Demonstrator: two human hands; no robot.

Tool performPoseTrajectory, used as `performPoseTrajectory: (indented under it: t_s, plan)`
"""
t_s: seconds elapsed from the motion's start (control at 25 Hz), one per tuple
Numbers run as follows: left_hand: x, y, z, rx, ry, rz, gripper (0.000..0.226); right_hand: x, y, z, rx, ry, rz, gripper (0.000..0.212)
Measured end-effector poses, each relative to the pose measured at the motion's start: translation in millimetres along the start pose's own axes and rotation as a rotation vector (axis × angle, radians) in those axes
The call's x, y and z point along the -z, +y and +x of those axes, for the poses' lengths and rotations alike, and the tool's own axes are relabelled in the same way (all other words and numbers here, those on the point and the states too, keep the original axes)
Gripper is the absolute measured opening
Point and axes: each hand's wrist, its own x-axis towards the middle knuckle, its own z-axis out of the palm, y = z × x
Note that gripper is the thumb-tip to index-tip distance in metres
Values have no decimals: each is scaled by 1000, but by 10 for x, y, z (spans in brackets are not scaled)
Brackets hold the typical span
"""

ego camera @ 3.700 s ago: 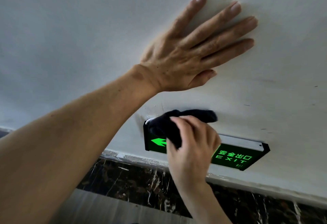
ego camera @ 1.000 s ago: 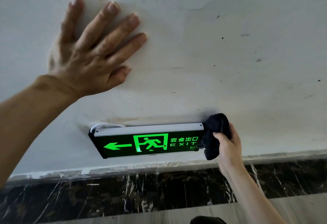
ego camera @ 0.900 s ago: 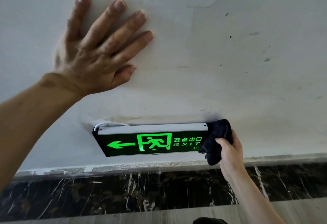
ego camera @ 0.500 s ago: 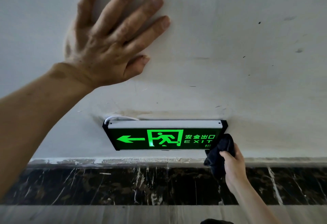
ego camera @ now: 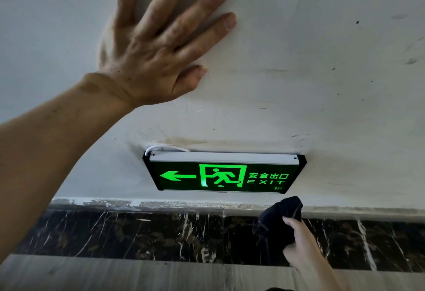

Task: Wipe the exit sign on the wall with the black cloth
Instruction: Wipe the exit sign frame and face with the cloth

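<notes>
The exit sign [ego camera: 224, 172] is a black box with a lit green arrow, running figure and EXIT lettering, fixed low on the white wall [ego camera: 322, 72]. My right hand [ego camera: 303, 244] grips a bunched black cloth [ego camera: 279, 218] just below the sign's right end, apart from the sign. My left hand [ego camera: 161, 44] lies flat with fingers spread on the wall above and left of the sign.
A dark marble skirting band [ego camera: 138, 233] runs along the wall's foot, with grey floor tiles [ego camera: 115, 274] below it. A thin white cable [ego camera: 165, 147] loops out at the sign's upper left corner. The wall carries scuffs and small dark specks.
My right hand has carried the cloth from the sign's left part across to its right end, then down below it. The left hand stays pressed on the wall.
</notes>
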Motion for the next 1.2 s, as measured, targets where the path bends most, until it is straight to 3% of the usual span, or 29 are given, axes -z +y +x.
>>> performPoseTrajectory:
  t_s: [0.16, 0.52, 0.84, 1.2]
  plan:
    - [-6, -17, -13, 20, -11, 1, 71, -180, 33, -57, -48, -107, 264, 40]
    - [16, -23, 13, 30, -8, -41, 69, -687, 266, -138, -31, -158, 398, 46]
    - [126, -16, 48, 45, -59, -62, 60, -1442, 836, -369, -168, -234, 278, 46]
    - [202, -34, 83, 6, -87, -39, 55, -2146, 1290, -556, -289, -363, -42, 38]
